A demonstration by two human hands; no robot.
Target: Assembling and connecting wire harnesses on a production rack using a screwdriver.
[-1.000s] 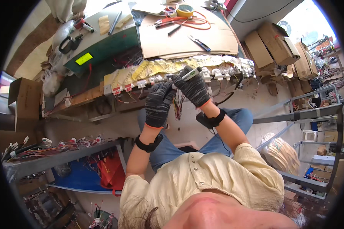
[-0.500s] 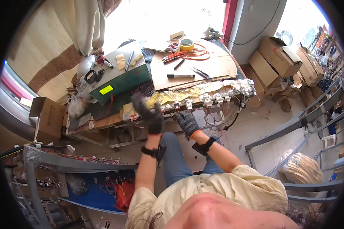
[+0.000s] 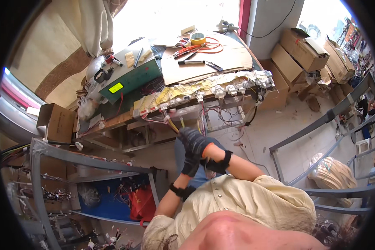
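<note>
Head view, gloved right hand [image 3: 194, 141] over left hand [image 3: 190, 165], wire-strewn workbench [image 3: 112, 121] beyond

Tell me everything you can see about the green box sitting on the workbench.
The green box is a flat, rectangular case with a dark green front face and a paler grey-green top. A small bright yellow-green label sits on its front. It lies tilted on the left part of the workbench, beside the cardboard sheet. Small tools rest on its top, and red wires run from its lower edge. Neither hand touches it.
</note>
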